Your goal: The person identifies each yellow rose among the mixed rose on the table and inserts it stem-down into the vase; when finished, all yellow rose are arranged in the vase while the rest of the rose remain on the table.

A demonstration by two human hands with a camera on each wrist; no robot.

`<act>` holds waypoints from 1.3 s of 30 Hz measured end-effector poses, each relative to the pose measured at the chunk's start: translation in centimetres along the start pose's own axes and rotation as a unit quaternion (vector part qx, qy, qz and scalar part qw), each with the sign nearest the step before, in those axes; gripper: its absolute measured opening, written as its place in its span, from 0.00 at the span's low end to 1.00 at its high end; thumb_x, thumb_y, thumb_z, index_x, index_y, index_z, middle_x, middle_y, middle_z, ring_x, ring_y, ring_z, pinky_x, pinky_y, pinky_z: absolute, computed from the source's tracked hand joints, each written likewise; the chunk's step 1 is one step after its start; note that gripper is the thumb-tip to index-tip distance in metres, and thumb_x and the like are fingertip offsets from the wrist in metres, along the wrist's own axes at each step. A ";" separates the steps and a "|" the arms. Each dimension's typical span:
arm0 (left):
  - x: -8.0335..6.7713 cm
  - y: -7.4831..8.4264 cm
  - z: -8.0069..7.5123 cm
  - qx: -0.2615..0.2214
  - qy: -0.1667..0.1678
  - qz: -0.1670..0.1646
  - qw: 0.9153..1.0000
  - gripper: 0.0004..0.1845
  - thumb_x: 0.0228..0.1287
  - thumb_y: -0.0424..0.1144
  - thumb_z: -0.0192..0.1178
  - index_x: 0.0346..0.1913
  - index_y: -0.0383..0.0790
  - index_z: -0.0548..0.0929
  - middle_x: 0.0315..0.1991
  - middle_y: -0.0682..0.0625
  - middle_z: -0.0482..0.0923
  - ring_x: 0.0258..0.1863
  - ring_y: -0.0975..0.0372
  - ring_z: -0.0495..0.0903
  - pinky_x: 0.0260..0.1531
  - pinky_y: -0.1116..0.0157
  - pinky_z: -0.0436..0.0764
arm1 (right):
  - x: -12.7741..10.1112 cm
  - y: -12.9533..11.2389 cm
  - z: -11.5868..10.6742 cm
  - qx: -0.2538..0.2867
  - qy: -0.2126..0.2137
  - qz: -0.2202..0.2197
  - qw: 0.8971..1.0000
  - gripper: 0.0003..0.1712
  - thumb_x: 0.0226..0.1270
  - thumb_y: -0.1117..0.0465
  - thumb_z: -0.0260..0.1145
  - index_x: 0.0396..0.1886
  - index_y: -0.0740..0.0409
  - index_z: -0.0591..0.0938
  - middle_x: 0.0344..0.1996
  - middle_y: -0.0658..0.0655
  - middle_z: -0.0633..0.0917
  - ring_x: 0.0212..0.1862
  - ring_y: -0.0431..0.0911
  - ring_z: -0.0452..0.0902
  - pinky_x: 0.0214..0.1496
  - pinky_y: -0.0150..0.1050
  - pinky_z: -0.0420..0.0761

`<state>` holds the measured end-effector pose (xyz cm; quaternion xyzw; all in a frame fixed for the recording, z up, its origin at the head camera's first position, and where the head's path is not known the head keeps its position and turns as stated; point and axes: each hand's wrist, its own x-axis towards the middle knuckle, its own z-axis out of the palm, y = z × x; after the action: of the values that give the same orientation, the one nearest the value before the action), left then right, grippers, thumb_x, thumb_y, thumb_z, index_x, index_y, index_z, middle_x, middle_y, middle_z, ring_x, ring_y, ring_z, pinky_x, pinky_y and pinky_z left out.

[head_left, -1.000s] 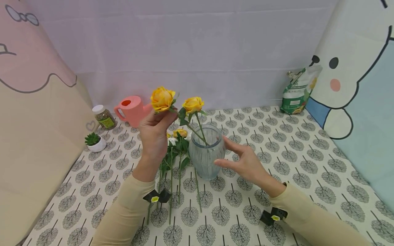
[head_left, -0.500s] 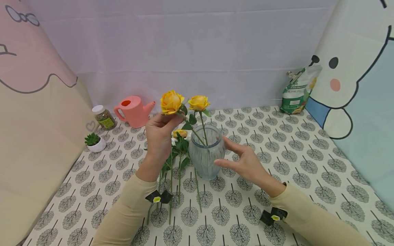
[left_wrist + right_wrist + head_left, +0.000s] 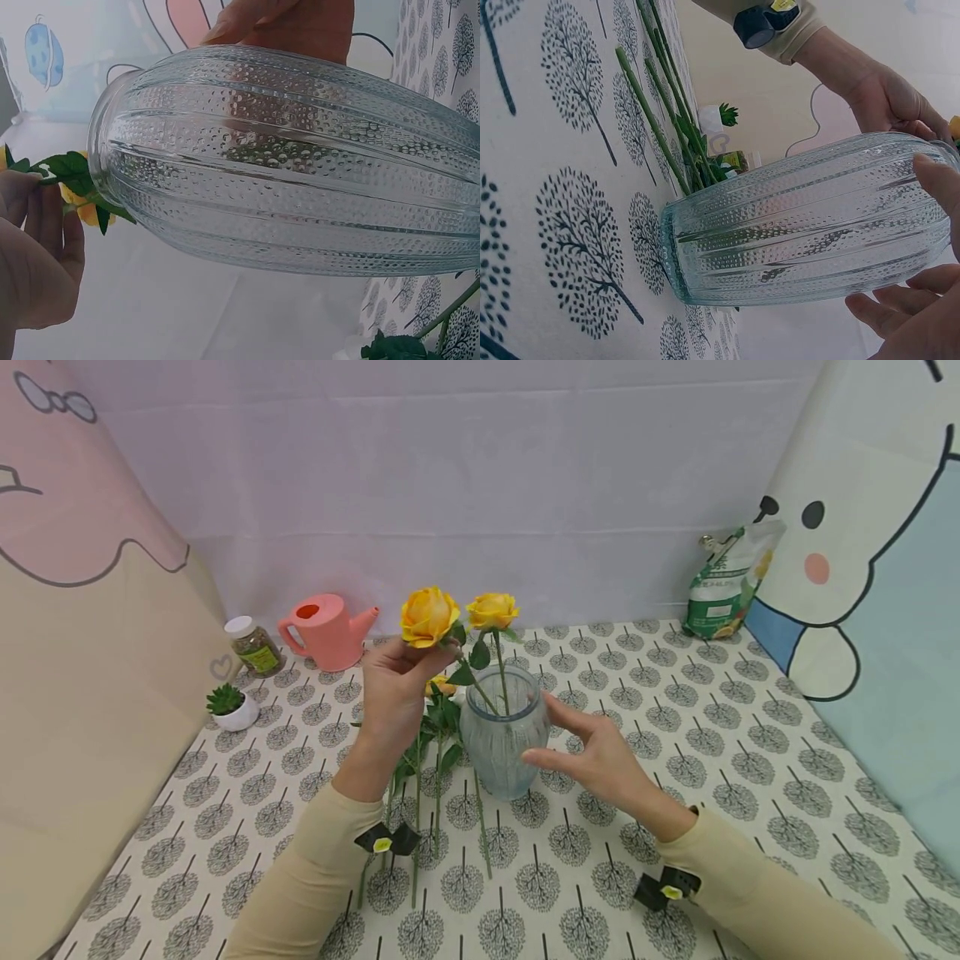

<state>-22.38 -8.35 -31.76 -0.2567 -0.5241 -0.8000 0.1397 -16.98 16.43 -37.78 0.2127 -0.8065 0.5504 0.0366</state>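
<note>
A yellow rose is going stem-first into the glass vase.

Head view: the left hand (image 3: 393, 693) pinches the rose (image 3: 429, 617) just under its bloom, at ten o'clock of the vase (image 3: 501, 732); the right hand (image 3: 596, 756), fingers straight and apart, steadies the vase at three o'clock. A second rose (image 3: 492, 610) already stands inside.
Left wrist view: fingers (image 3: 45, 225) curl round the leafy stem beside the rim.
Right wrist view: spare stems (image 3: 664, 112) lie on the surface (image 3: 547, 225).
Next, I'd judge, lowering the stem and letting go.
</note>
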 end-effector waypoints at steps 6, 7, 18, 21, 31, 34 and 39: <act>-0.1 -0.3 0.2 -0.008 -0.012 -0.027 1.000 0.22 0.62 0.16 0.57 0.41 0.47 0.90 0.38 0.51 0.87 0.40 0.61 0.86 0.54 0.60 0.82 | 0.0 0.0 0.0 0.000 -0.002 -0.002 1.000 0.49 0.58 0.56 0.78 0.75 0.59 0.64 0.67 0.58 0.73 0.70 0.51 0.68 0.72 0.55 0.61; -0.1 -0.3 0.2 -0.008 -0.012 -0.032 0.999 0.22 0.62 0.16 0.57 0.40 0.47 0.90 0.38 0.51 0.87 0.39 0.61 0.86 0.53 0.60 0.82 | 0.0 0.0 0.0 0.000 -0.002 -0.002 1.000 0.49 0.58 0.56 0.78 0.75 0.59 0.64 0.67 0.58 0.73 0.70 0.51 0.68 0.72 0.55 0.61; 0.1 -1.0 0.1 -0.004 -0.018 -0.069 0.997 0.22 0.61 0.17 0.59 0.39 0.49 0.90 0.40 0.52 0.87 0.46 0.61 0.83 0.57 0.59 0.80 | -0.1 -0.2 0.0 -0.013 0.000 0.020 1.000 0.50 0.58 0.54 0.78 0.76 0.60 0.63 0.67 0.60 0.73 0.70 0.56 0.68 0.72 0.60 0.59; 0.2 -1.3 -0.1 -0.009 -0.038 -0.067 0.997 0.23 0.61 0.15 0.57 0.41 0.49 0.90 0.38 0.52 0.87 0.45 0.60 0.83 0.56 0.60 0.80 | -0.1 -0.2 0.0 -0.013 0.000 0.023 1.000 0.51 0.58 0.53 0.78 0.76 0.60 0.62 0.68 0.60 0.72 0.70 0.56 0.67 0.73 0.60 0.59; 0.3 -2.7 -0.9 -0.015 -0.084 -0.069 0.994 0.22 0.65 0.18 0.54 0.44 0.49 0.89 0.46 0.53 0.85 0.52 0.59 0.79 0.63 0.57 0.74 | -0.2 -0.2 0.0 -0.008 0.000 0.019 1.000 0.51 0.58 0.54 0.78 0.76 0.62 0.62 0.68 0.60 0.72 0.70 0.54 0.68 0.73 0.58 0.59; 0.2 -3.1 -1.2 -0.035 -0.080 -0.078 0.993 0.23 0.64 0.19 0.53 0.43 0.49 0.90 0.47 0.54 0.84 0.53 0.61 0.78 0.60 0.61 0.76 | -0.2 -0.2 0.0 -0.006 0.001 0.012 1.000 0.51 0.58 0.55 0.78 0.75 0.62 0.63 0.68 0.60 0.72 0.69 0.54 0.68 0.73 0.58 0.60; 0.3 -3.5 -1.4 -0.049 -0.081 -0.081 0.992 0.25 0.62 0.17 0.51 0.42 0.49 0.90 0.44 0.54 0.85 0.48 0.63 0.79 0.53 0.65 0.78 | -0.1 0.1 0.0 -0.007 0.002 -0.002 1.000 0.50 0.58 0.56 0.78 0.75 0.64 0.63 0.67 0.60 0.73 0.68 0.55 0.69 0.73 0.58 0.60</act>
<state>-24.75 -8.20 -34.73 -0.2844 -0.5127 -0.8099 0.0186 -16.89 16.46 -37.90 0.2131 -0.8100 0.5447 0.0409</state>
